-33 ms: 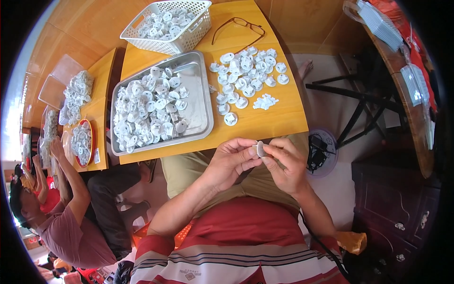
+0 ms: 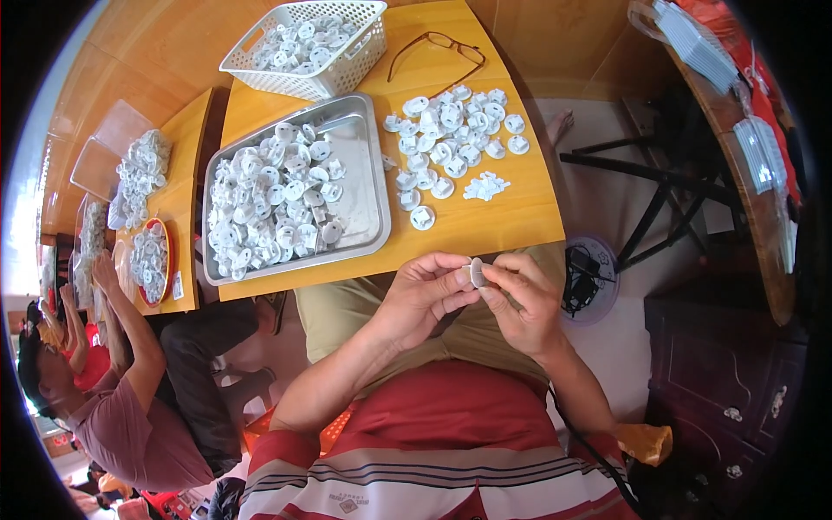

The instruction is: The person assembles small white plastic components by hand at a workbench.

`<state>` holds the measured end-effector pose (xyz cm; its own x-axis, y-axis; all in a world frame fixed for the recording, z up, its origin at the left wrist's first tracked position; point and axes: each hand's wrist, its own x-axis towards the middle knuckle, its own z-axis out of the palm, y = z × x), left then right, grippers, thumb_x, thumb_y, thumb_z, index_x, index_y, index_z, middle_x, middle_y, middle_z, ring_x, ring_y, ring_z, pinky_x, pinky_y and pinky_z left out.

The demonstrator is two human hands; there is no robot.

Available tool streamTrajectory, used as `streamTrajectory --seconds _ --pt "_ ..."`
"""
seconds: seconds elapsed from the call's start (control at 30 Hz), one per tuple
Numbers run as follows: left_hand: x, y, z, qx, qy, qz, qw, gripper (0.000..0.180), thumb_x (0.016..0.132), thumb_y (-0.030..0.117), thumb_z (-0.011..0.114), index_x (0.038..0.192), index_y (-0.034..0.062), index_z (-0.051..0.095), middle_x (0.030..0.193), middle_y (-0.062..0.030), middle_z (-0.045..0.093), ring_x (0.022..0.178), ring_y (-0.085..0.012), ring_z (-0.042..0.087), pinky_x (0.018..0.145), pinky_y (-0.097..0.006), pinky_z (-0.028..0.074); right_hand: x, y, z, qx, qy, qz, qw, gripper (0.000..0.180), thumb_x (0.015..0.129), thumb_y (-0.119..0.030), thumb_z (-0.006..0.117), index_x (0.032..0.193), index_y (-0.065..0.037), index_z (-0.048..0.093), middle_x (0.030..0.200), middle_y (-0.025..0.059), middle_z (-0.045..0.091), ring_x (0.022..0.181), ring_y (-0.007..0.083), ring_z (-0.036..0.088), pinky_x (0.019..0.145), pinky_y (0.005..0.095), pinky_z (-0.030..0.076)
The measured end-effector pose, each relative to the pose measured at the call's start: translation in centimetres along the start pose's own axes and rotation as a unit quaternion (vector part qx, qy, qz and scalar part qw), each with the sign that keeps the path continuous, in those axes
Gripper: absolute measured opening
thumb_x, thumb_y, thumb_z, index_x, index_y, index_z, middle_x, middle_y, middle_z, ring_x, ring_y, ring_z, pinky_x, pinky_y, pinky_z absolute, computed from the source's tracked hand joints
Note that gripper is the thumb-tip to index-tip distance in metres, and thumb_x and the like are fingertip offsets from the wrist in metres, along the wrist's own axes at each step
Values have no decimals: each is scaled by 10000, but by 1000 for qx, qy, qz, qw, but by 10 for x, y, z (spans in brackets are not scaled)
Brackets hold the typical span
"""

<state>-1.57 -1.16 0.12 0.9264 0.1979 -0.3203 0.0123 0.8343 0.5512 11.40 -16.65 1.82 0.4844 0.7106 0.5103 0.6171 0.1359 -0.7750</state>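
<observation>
Just off the table's front edge, over my lap, a small round white plastic part (image 2: 477,274) is pinched between both hands. My left hand (image 2: 426,293) grips its left side with thumb and fingertips. From the right, my right hand (image 2: 523,302) closes thumb and forefinger on it. Beyond them on the table lies a loose spread of round white plastic parts (image 2: 455,130), with a little heap of tiny white pieces (image 2: 486,186) at its near side. Left of these, a metal tray (image 2: 368,208) holds a large heap of similar white parts (image 2: 273,195).
A white plastic basket (image 2: 329,82) of similar parts stands at the back, with eyeglasses (image 2: 442,41) beside it. At left, a co-worker (image 2: 130,416) sits by another table bearing an orange-rimmed bowl (image 2: 171,260). Black metal legs (image 2: 667,186) and a dark cabinet (image 2: 719,373) are at right.
</observation>
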Motion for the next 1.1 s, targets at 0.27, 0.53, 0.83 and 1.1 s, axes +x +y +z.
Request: streamTrajectory --seconds 0.27,0.53,0.83,1.1 --pt "0 -3 2 -17 21 -5 1000 186 1007 59 661 1189 31 689 1118 -82 722 1010 -165 716 929 -331 630 -2 3 2 -28 2 -36 999 192 910 0 739 1097 25 703 1007 132 678 813 256 688 663 334 561" --pt "-1 -5 1 -21 22 -5 1000 180 1011 59 653 1186 34 691 1117 -82 723 1011 -164 717 936 -336 629 -4 1 3 -12 8 -7 1000 198 909 5 737 1102 30 703 1012 138 676 815 258 688 666 335 561" --pt "0 -9 -5 -19 12 8 1000 177 1019 56 639 1187 27 684 1159 -106 729 1058 -196 723 947 -353 627 -5 4 3 -18 1 -18 1000 187 911 3 736 1093 32 709 1021 144 679 828 268 694 674 338 564" --pt "-4 -5 -5 52 47 59 996 164 997 22 661 1158 17 693 1152 -114 741 1019 -174 729 922 -347 633 16 26 -18 -145 33 -14 989 209 833 5 766 1035 8 713 998 144 681 886 323 683 756 396 558"
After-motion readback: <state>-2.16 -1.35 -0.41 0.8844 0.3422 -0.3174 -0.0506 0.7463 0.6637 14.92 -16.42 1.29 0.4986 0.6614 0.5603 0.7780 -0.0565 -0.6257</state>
